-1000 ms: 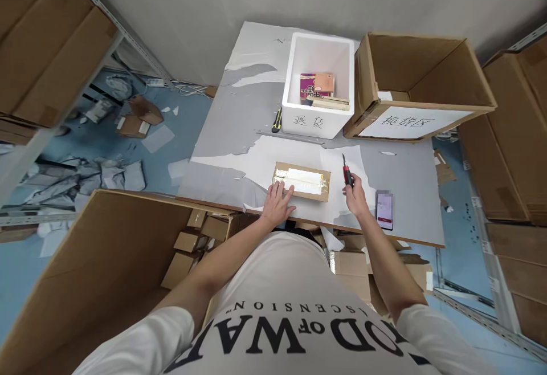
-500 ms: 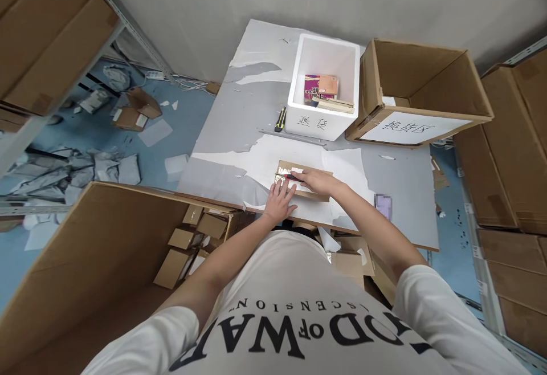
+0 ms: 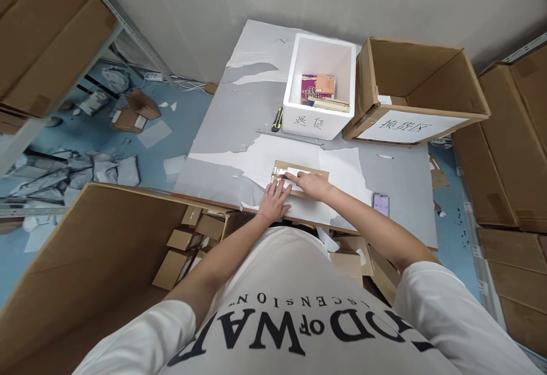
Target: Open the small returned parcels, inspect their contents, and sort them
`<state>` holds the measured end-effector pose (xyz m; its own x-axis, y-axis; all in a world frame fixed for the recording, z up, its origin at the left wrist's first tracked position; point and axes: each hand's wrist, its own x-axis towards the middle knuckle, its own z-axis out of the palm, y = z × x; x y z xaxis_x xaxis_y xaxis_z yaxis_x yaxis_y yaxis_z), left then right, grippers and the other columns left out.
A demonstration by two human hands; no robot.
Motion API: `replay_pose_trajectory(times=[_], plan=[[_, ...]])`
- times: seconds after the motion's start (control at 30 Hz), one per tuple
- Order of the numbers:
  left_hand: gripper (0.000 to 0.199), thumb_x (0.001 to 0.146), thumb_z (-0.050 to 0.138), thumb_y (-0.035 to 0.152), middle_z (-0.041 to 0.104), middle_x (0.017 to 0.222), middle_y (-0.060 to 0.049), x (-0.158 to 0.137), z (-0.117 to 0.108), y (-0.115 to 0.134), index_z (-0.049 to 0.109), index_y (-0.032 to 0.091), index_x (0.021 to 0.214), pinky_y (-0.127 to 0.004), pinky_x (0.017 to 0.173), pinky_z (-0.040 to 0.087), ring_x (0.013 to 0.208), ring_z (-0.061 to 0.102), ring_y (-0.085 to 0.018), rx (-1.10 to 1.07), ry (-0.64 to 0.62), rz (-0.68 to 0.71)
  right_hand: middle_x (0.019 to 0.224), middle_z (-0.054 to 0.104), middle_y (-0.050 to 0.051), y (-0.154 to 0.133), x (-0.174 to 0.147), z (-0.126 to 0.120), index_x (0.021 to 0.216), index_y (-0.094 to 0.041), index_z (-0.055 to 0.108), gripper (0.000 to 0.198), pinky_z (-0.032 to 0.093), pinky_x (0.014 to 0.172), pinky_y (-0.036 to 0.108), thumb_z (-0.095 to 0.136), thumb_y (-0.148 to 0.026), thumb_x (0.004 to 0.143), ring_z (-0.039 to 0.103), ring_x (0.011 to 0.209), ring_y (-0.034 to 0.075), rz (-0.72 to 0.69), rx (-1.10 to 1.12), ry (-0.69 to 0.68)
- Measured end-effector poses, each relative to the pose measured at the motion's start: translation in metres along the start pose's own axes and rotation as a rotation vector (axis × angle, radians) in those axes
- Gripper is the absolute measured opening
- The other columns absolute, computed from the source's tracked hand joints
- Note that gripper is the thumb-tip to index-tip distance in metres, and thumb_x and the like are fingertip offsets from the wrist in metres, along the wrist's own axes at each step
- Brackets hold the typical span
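Note:
A small cardboard box [image 3: 314,168] with shiny tape at its left end and a white label lies on the torn white paper [image 3: 342,161] covering the table. My left hand [image 3: 274,199] rests with fingers spread on the near left part of this box. Over the label, my right hand [image 3: 311,184] is closed around a slim red-and-black utility knife [image 3: 283,176], its index finger stretched along it. Only the knife's front end shows, close to the taped end; the hand hides the rest.
Behind stand a white foam box [image 3: 318,121] with books inside and a large labelled carton [image 3: 414,127]. A yellow-and-black cutter [image 3: 277,119] lies beside the foam box. A phone [image 3: 380,204] is at the right. A big open carton [image 3: 85,249] with small boxes stands front left.
My right hand has shifted slightly left along the box, and less of the knife shows. My left hand stays on the box. The whole view has drifted a little.

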<state>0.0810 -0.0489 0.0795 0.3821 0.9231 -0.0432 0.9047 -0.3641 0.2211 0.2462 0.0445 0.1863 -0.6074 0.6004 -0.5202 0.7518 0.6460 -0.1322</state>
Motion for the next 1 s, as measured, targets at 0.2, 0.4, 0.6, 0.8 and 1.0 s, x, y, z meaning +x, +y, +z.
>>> replay_pose_trajectory(times=[0.2,0.4,0.6,0.8,1.0], plan=[[0.072,0.085,0.056,0.044,0.026,0.155,-0.015,0.000,-0.002,-0.001,0.030,0.021,0.148,-0.051,0.114,0.020,0.143,0.021,-0.036,0.019,-0.005,0.000,0.120,0.059,0.017,0.004,-0.006,0.000,0.150,-0.029,0.022,0.055,0.047,0.078,0.037,0.030,-0.019,0.096,0.064,0.098,0.030,0.009,-0.017,-0.002],[0.073,0.085,0.056,0.043,0.027,0.155,-0.014,0.000,-0.001,-0.001,0.029,0.022,0.149,-0.051,0.114,0.021,0.143,0.022,-0.035,0.028,-0.014,-0.006,0.113,0.064,0.015,0.013,-0.010,-0.001,0.146,-0.031,0.033,0.056,0.047,0.079,0.037,0.037,-0.014,0.093,0.063,0.100,0.028,0.046,-0.021,0.005],[0.073,0.085,0.056,0.040,0.027,0.155,-0.016,0.003,-0.004,0.001,0.029,0.020,0.149,-0.051,0.114,0.020,0.143,0.023,-0.035,0.024,-0.031,-0.008,0.114,0.064,0.013,0.050,-0.047,0.007,0.141,-0.035,0.042,0.057,0.046,0.074,0.035,0.045,-0.012,0.089,0.063,0.098,0.029,0.141,0.026,-0.072],[0.075,0.084,0.058,0.039,0.029,0.154,-0.017,0.001,-0.007,0.002,0.028,0.020,0.149,-0.051,0.113,0.021,0.142,0.026,-0.036,0.049,-0.048,0.015,0.105,0.065,0.011,0.088,-0.099,0.036,0.142,-0.037,0.041,0.057,0.043,0.068,0.033,0.045,-0.016,0.089,0.065,0.084,0.026,0.228,0.121,-0.025],[0.077,0.083,0.059,0.041,0.030,0.153,-0.018,0.003,-0.008,0.001,0.027,0.019,0.149,-0.052,0.112,0.023,0.141,0.028,-0.036,0.054,-0.051,0.029,0.103,0.064,0.010,0.099,-0.127,0.049,0.144,-0.038,0.038,0.058,0.039,0.063,0.031,0.043,-0.017,0.089,0.063,0.078,0.022,0.265,0.127,-0.029]])
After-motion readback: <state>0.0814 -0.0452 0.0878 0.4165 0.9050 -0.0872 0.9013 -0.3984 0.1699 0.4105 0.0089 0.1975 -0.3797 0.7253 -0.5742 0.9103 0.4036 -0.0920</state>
